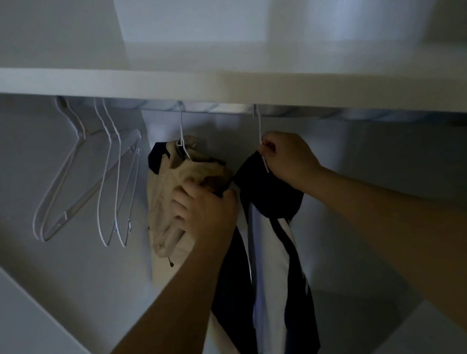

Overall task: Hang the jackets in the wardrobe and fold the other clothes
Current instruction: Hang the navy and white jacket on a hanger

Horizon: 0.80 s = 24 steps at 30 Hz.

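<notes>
Pinching hanger neck [260, 135], right hand [287, 158]; left hand [204, 207] gripping tan jacket [162, 188].

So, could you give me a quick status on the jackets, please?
Right hand pinches navy jacket's hanger at the rail. Left hand grips beige jacket, already hung. Nothing in the way.
</notes>
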Motion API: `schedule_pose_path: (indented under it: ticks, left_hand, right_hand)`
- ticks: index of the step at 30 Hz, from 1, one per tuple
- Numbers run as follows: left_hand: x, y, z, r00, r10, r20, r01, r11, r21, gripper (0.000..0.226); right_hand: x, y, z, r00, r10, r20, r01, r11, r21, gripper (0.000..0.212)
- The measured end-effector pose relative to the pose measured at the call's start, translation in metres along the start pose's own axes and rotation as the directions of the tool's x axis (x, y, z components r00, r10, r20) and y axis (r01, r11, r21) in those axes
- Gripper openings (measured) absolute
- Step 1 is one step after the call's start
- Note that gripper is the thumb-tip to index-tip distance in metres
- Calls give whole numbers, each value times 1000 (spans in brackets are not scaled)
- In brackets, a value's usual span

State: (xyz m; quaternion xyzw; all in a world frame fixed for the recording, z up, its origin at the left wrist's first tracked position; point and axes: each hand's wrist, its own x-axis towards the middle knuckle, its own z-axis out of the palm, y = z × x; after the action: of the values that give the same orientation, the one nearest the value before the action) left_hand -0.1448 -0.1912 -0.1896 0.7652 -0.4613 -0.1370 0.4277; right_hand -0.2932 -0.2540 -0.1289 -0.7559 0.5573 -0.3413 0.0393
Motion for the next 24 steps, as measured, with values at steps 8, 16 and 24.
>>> schedule_pose_path:
  ticks: [8, 16, 24]
  left_hand:
    - [37, -38, -22, 889, 329, 319, -299, 944, -142, 32]
    - [54, -57, -16, 866, 276, 418, -287, 957, -37, 62]
    - [77, -71, -28, 850, 296, 436, -281, 954, -100, 63]
  right_hand:
    - [21, -24, 20, 985, -28, -171, 48, 993, 110, 32]
    - [54, -36, 78, 987, 146, -62, -143, 988, 53, 35]
    - [61, -51, 90, 981, 189, -43, -184, 977, 103, 40]
